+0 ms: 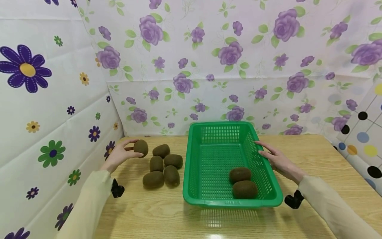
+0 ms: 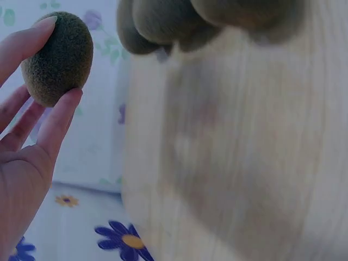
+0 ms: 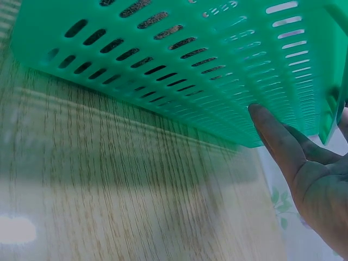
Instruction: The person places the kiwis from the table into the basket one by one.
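The left hand (image 1: 121, 154) is holding one kiwi (image 1: 141, 148) between the fingertips, the palm standing well back from it; the right hand (image 1: 280, 160) is gripping the right rim of the basket (image 1: 232, 202), with fingers reaching against the outer wall beneath. The held kiwi is sitting near the table's far left corner, just beside the five kiwis (image 1: 156, 163) and apart from them, and it seems to be hanging clear of the wood, though its underside is hard to judge. For a good hold, the fingertips should be pressing evenly on opposite sides, firmly enough to stop the rounded skin rolling but not denting the fruit, while the right hand should be steadying the rim without tipping it. In the left wrist view the kiwi's long axis is running up and down, leaning slightly right at the top, with fingertips touching near both ends; in the head view it is looking foreshortened, almost round. Which end is the stem cannot be told. Farther out, the five kiwis are lying in a loose cluster on the table (image 1: 143, 215), some pointing crosswise and others away from the person. Inside the basket, two kiwis (image 1: 245, 189) are resting side by side near the front right, their long axes running left to right. Beyond the table, flowered cloth (image 1: 191, 109) is hanging.
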